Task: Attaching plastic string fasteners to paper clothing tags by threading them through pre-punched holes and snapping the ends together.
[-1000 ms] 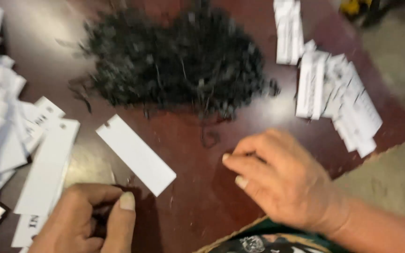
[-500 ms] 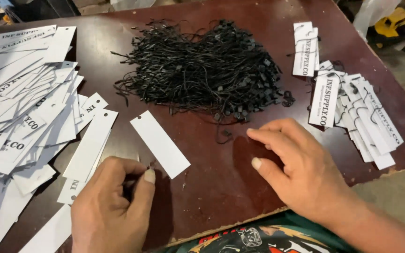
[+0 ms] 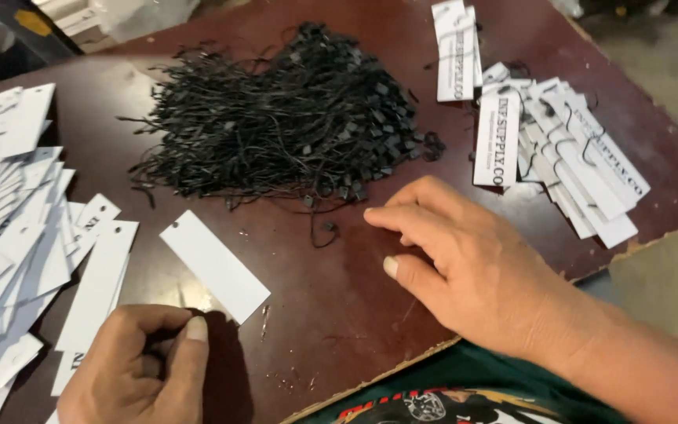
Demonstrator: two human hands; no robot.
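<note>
A single blank white tag [image 3: 215,265] lies flat on the dark red table [image 3: 331,306], slanted, just in front of the big heap of black string loops [image 3: 288,118]. That tag is the landmark. At its near corner the left hand [image 3: 139,361] is curled into a loose fist, thumb pressed against the bent fingers; the grip looks clenched, perhaps on something thin, but what it pinches, if anything, cannot be told. To the right of the tag the right hand [image 3: 472,267] rests palm down on the table, fingers stretched and released, holding nothing, its fingertips pointing at one stray black loop [image 3: 325,229] that lies between the tag and the heap.

As a judgement, the step in hand is threading a string through a tag: the next move would call for the right fingers to pinch that stray loop and bring it to the hole at the tag's far end.

Left of the tag, many unstrung white tags [image 3: 17,228] lie fanned. Well to its right, beyond the right hand, sits a pile of tags already strung [image 3: 566,149].
</note>
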